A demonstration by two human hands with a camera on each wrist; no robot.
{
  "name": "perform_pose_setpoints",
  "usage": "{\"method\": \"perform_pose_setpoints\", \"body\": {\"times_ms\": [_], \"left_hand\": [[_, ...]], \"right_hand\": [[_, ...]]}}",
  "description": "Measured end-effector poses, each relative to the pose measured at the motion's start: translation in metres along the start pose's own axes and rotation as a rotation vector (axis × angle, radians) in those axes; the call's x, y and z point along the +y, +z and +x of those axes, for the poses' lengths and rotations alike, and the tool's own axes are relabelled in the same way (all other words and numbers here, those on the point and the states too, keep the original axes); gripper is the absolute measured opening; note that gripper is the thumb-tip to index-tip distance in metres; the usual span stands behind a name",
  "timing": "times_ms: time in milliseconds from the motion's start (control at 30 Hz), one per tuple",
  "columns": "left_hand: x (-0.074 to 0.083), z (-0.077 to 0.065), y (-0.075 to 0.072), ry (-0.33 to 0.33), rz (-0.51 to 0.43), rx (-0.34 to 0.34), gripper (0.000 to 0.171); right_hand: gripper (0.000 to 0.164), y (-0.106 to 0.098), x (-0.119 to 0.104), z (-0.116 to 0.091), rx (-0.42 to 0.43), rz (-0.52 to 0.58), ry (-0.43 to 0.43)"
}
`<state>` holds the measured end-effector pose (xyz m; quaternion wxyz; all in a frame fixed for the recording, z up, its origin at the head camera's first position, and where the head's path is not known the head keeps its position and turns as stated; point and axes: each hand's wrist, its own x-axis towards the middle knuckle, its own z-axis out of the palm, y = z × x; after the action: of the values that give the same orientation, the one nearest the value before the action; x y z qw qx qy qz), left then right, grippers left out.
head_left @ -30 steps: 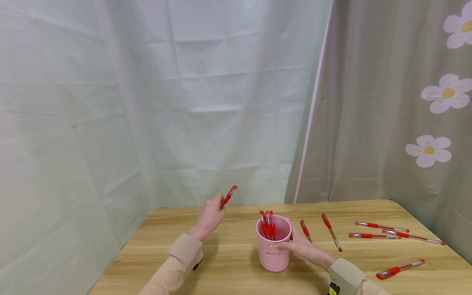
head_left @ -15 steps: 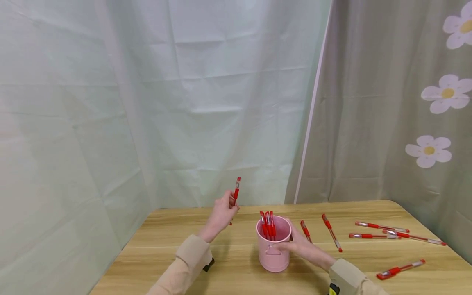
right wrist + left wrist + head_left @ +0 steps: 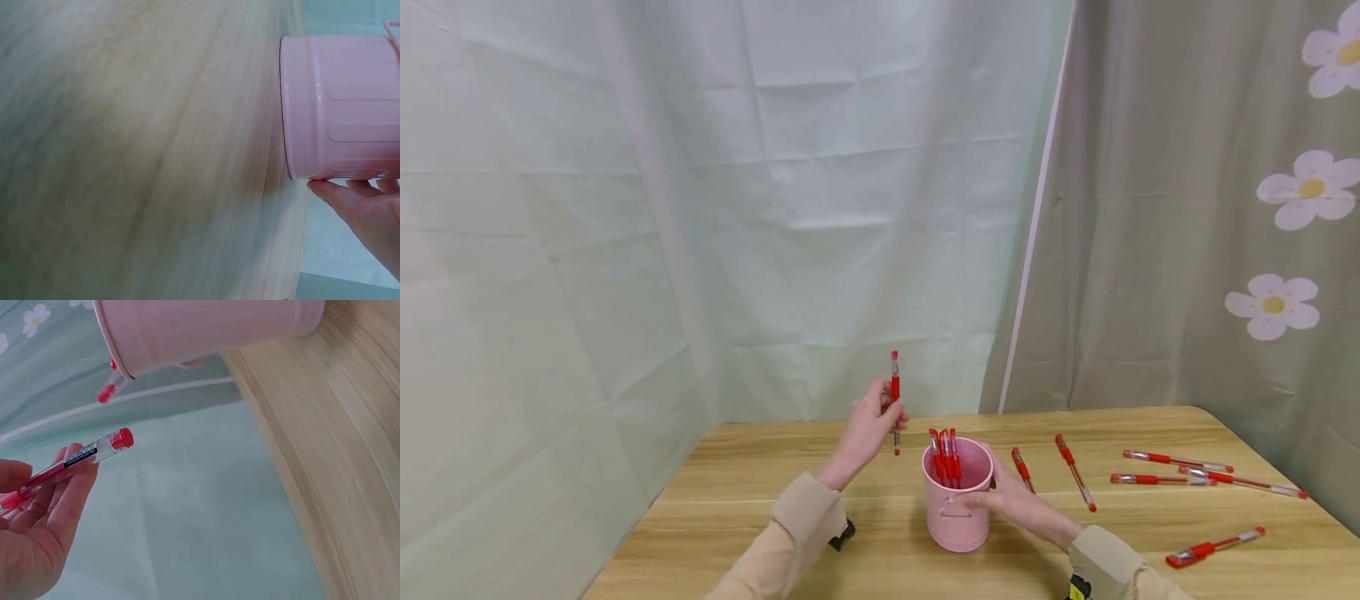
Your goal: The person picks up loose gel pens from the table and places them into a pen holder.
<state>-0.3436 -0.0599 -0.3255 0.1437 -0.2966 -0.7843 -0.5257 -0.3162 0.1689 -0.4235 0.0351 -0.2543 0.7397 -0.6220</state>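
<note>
Between thumb and fingers my left hand (image 3: 871,425) pinches a red pen (image 3: 895,387), held upright in the air to the left of a pink bucket (image 3: 957,525). In the left wrist view the pen's clear barrel (image 3: 87,454) and red end stick out past the fingertips. The bucket stands upright on the table, and several red pens (image 3: 946,458) lean inside it against its left wall. My right hand (image 3: 1007,493) grips the bucket's right side, its thumb across the front near the handle; the other fingers are mostly hidden behind the bucket in the head view.
Right of the bucket, several red pens lie scattered on the wooden table (image 3: 880,542), including one pen (image 3: 1075,472) behind my right forearm and another pen (image 3: 1215,547) near the front right. A pale curtain (image 3: 850,250) hangs behind the table.
My left hand has moved right toward the bucket, and its pen has turned from slanted to upright. The right hand and the bucket have stayed in place.
</note>
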Motion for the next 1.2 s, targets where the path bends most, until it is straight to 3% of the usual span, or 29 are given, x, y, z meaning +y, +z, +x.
{"method": "perform_pose_setpoints", "body": {"times_ms": [433, 700, 1000, 1200], "left_hand": [[0.017, 0.002, 0.016, -0.017, -0.151, -0.041, 0.011], [0.044, -0.008, 0.024, -0.023, -0.227, -0.077, 0.01], [0.043, -0.015, 0.028, -0.044, -0.175, -0.062, 0.009], [0.045, -0.018, 0.026, -0.045, -0.109, -0.053, 0.009]], "right_hand": [[0.077, 0.0, -0.002, -0.001, 0.003, -0.005, 0.007], [0.074, 0.001, -0.004, -0.001, 0.009, -0.015, 0.024], [0.072, 0.002, -0.004, -0.001, 0.016, -0.036, 0.014], [0.075, 0.002, -0.006, -0.002, 0.008, 0.01, 0.01]]}}
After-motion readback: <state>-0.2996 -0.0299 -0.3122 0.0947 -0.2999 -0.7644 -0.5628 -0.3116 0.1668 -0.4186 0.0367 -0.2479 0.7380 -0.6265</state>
